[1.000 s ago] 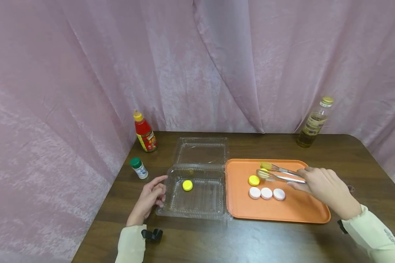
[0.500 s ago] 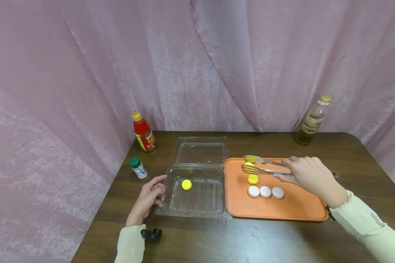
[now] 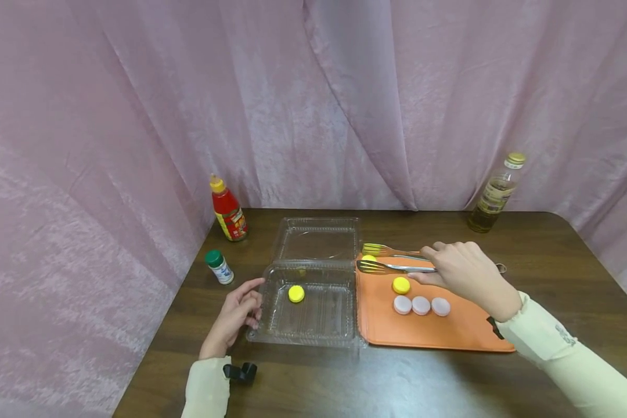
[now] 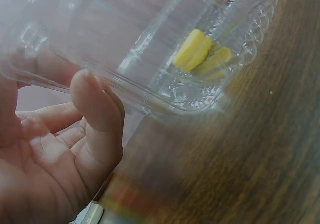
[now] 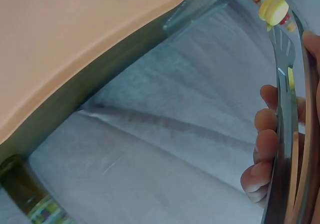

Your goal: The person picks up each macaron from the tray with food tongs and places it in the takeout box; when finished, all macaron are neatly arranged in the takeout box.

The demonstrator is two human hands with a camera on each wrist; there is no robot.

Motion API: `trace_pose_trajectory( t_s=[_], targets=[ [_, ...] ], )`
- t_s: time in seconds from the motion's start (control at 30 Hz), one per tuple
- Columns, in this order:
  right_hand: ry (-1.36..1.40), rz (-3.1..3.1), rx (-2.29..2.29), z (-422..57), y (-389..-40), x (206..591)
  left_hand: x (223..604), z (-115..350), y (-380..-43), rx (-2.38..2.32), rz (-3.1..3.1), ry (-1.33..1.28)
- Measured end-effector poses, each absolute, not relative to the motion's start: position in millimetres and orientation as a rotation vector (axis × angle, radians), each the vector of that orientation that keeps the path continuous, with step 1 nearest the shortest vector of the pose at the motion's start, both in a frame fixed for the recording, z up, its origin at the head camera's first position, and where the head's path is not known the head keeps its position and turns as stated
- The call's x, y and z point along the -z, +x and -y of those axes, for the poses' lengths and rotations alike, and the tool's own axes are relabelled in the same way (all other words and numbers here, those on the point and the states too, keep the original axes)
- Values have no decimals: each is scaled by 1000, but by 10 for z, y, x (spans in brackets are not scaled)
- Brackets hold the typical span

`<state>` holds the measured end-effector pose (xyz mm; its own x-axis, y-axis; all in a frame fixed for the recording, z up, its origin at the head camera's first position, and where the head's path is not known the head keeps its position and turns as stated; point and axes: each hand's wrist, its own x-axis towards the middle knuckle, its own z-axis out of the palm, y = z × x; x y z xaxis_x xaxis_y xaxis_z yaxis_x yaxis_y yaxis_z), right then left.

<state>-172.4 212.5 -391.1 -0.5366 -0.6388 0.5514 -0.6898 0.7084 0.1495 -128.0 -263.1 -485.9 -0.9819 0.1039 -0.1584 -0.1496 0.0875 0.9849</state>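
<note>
At the left end of the wooden table [image 3: 313, 383], a red sauce bottle [image 3: 230, 212] stands behind a green-capped jar [image 3: 220, 269]. Right of the jar, the left hand [image 3: 236, 313] lies with relaxed fingers against the left edge of a clear clamshell container [image 3: 313, 340], probably to steady it; the hinged lid [image 3: 321, 241] lies open behind. Inside the container sits 1 yellow macaron [image 3: 296, 294], so 1 of the 6 in view seems done, with most of the base bare around it. Further right, above the far left corner of an orange tray [image 3: 423, 335], metal serving tongs [image 3: 410, 269] pinch a 2nd yellow macaron [image 3: 368, 259] between their slotted heads, near the container but outside it: that piece looks midway, its release left to do. On the tray lie 4 more: a 3rd yellow macaron [image 3: 401, 285] and, nearer the person, a row of 3 pale macarons [image 3: 420, 306]; these seem left for later. The right hand [image 3: 467, 274] grips the tongs, fingers and thumb curled round their arms. Well apart at the far right stands an oil bottle [image 3: 493, 197].
</note>
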Motion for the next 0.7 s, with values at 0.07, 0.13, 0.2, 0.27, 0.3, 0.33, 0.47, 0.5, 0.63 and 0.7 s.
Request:
trace_pose_trajectory(
  t_s=[0.07, 0.13, 0.2, 0.27, 0.3, 0.33, 0.47, 0.5, 0.63, 0.7],
  targets=[
    [1022, 2318, -124, -2065, -1743, 3908, 4854, 2631, -1287, -2000, -2177, -37],
    [1032, 2314, -125, -2008, -1757, 3910, 4846, 2626, -1296, -1995, -2182, -25],
    [1042, 2312, -127, -1950, -1773, 3920, 4843, 2623, -1303, -1996, -2179, -25],
    [1055, 2317, -123, -1889, -1789, 3939, 4843, 2625, -1307, -1997, -2173, -33],
    [1061, 2317, -122, -1856, -1799, 3951, 4845, 2627, -1307, -1998, -2172, -37],
    [1070, 2318, -123, -1822, -1808, 3963, 4843, 2629, -1304, -1999, -2172, -40],
    [1114, 2314, -102, -1685, -1837, 4027, 4856, 2640, -1296, -2008, -2174, -64],
    [1124, 2311, -93, -1652, -1841, 4042, 4856, 2640, -1291, -2012, -2173, -67],
    [1167, 2308, -92, -1527, -1844, 4095, 4858, 2640, -1274, -2011, -2168, -66],
    [1189, 2311, -113, -1457, -1848, 4120, 4854, 2652, -1260, -2003, -2174, -63]
  ],
)
